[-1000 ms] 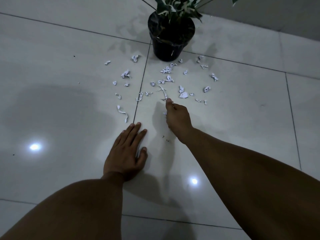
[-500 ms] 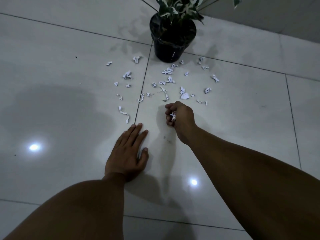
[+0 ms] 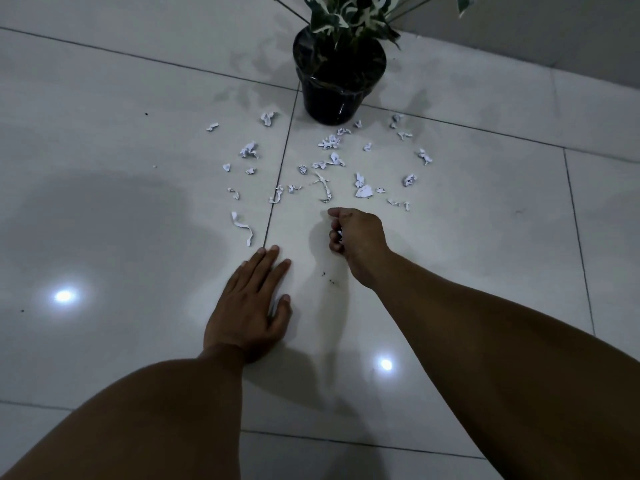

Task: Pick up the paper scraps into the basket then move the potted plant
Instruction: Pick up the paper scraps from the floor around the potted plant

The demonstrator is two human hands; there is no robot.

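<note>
Several white paper scraps (image 3: 327, 142) lie scattered on the pale tiled floor (image 3: 485, 220) in front of a black potted plant (image 3: 337, 88) with green and white leaves. My right hand (image 3: 356, 237) is curled into a fist just short of the nearest scraps, with bits of white paper showing between its fingers. My left hand (image 3: 251, 303) rests flat on the floor, palm down, fingers spread. A long curled scrap (image 3: 242, 230) lies just beyond its fingertips. No basket is in view.
A wall (image 3: 554, 26) runs behind the plant at the top right. Dark grout lines cross the floor, and two bright light reflections (image 3: 64, 296) shine on the tiles. A few tiny dark specks (image 3: 329, 277) lie near my right wrist.
My right hand reached out to the scraps with its fingers extended, then curled shut with paper inside and drew back slightly. My left hand stayed flat on the floor.
</note>
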